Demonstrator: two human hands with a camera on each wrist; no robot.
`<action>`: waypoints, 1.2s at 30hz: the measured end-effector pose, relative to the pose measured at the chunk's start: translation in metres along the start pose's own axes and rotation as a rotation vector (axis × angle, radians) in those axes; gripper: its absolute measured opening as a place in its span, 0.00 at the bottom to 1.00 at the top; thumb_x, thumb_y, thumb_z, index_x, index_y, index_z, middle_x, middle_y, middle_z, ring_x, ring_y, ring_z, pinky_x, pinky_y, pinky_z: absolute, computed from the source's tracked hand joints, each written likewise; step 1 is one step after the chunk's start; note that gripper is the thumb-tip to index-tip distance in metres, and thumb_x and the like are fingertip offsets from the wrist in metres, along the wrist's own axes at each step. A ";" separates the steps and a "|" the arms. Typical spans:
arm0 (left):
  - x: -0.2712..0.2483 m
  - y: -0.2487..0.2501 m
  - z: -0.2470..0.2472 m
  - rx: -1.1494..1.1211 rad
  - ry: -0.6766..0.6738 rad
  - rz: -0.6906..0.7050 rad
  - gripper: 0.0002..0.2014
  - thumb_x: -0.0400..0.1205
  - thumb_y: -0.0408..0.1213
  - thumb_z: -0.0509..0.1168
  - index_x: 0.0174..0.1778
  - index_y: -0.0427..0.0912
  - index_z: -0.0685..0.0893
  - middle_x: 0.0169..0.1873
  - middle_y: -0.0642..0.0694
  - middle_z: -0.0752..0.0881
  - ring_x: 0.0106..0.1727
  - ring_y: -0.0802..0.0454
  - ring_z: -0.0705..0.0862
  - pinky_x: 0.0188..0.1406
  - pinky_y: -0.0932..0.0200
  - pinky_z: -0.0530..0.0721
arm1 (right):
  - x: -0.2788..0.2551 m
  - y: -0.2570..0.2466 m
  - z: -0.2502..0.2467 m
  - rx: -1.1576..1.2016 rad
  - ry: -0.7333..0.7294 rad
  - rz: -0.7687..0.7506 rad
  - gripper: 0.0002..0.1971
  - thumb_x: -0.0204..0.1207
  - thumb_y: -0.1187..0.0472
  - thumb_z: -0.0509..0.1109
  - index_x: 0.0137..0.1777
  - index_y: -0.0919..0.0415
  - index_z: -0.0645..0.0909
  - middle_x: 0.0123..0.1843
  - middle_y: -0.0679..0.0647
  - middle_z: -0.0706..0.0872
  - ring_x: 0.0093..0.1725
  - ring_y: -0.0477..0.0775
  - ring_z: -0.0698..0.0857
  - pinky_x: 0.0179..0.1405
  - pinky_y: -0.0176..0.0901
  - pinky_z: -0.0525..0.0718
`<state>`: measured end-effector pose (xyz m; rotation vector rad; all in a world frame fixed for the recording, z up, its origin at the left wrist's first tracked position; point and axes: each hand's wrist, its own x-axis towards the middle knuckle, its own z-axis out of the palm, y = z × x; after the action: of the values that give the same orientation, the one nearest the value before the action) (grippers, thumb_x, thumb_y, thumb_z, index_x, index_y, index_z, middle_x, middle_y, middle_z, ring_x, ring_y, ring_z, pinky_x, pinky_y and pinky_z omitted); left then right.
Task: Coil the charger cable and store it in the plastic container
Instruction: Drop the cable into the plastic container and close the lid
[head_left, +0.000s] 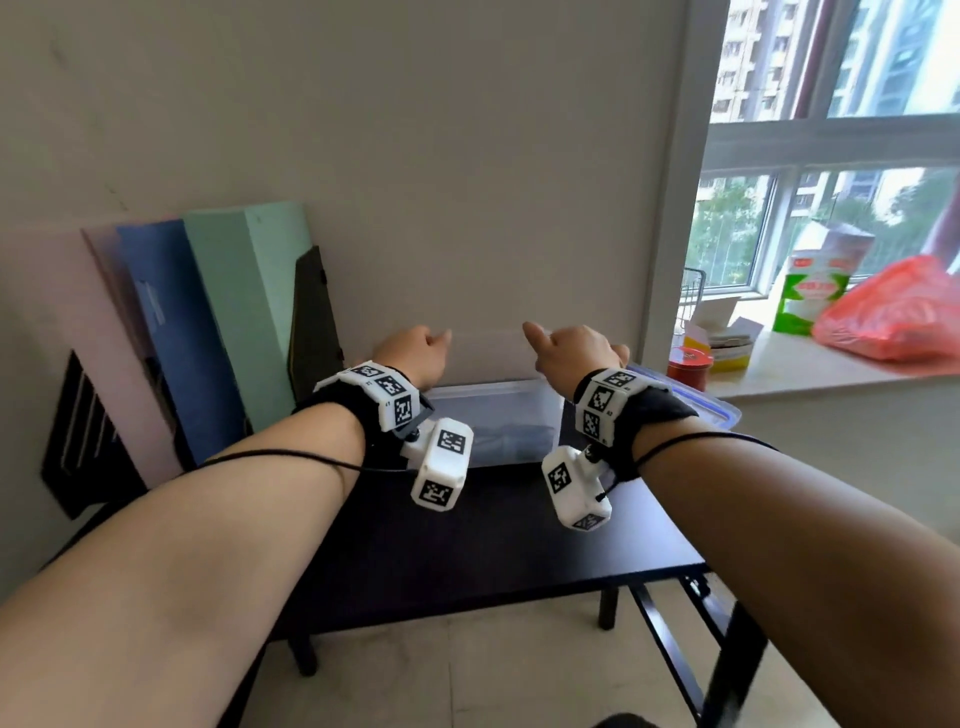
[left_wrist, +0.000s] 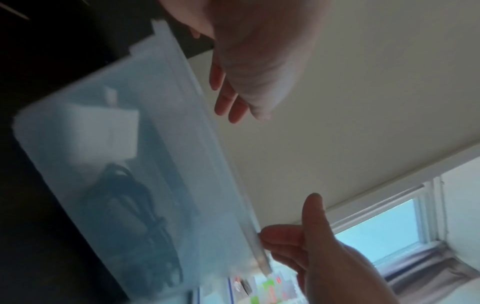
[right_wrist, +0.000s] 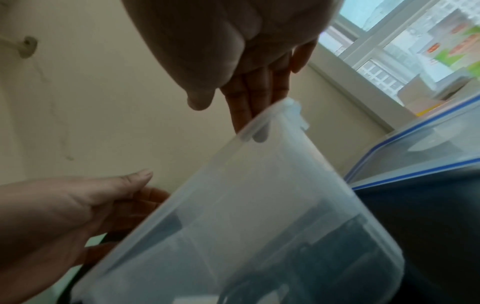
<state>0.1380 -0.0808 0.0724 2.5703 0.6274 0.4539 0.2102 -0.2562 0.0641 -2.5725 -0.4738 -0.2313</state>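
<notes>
A translucent plastic container (head_left: 493, 415) stands at the back of the black table (head_left: 493, 535), against the wall. Inside lie a white charger brick (left_wrist: 103, 131) and a coiled black cable (left_wrist: 135, 205). My left hand (head_left: 415, 353) hovers at the far left of the rim with relaxed fingers (left_wrist: 228, 102) and holds nothing. At the far right corner, my right hand (head_left: 571, 353) has straight fingers (right_wrist: 249, 98) lying over the rim, one tip showing through the plastic. Its thumb stands clear of the container.
The blue-rimmed lid (head_left: 696, 400) lies just right of the container. Pink, blue and green boards (head_left: 208, 322) lean on the wall at left. On the window sill at right sit a red bag (head_left: 893, 312), a green carton (head_left: 810, 291) and a red tin (head_left: 688, 366).
</notes>
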 end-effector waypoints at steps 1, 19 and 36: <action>-0.004 0.013 0.000 -0.008 0.031 0.033 0.24 0.85 0.54 0.49 0.50 0.40 0.83 0.57 0.36 0.86 0.61 0.35 0.82 0.66 0.46 0.77 | 0.001 0.008 -0.006 0.029 0.028 0.027 0.33 0.80 0.36 0.45 0.40 0.58 0.86 0.47 0.55 0.90 0.52 0.60 0.84 0.61 0.55 0.66; -0.010 0.204 0.143 -0.424 -0.327 0.203 0.12 0.81 0.35 0.63 0.55 0.35 0.85 0.54 0.37 0.88 0.58 0.39 0.84 0.55 0.56 0.80 | 0.036 0.212 -0.031 0.307 0.093 0.558 0.08 0.67 0.57 0.68 0.31 0.60 0.77 0.32 0.60 0.78 0.37 0.60 0.77 0.30 0.41 0.72; 0.007 0.193 0.215 -0.187 -0.607 0.170 0.06 0.81 0.35 0.63 0.37 0.44 0.80 0.47 0.45 0.79 0.49 0.51 0.77 0.49 0.63 0.72 | 0.069 0.249 0.003 0.520 0.041 0.807 0.21 0.69 0.61 0.71 0.61 0.68 0.80 0.44 0.58 0.82 0.43 0.57 0.80 0.43 0.43 0.74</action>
<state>0.3001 -0.3054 -0.0113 2.4037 0.1415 -0.2125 0.3673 -0.4362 -0.0336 -2.0376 0.4755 0.1172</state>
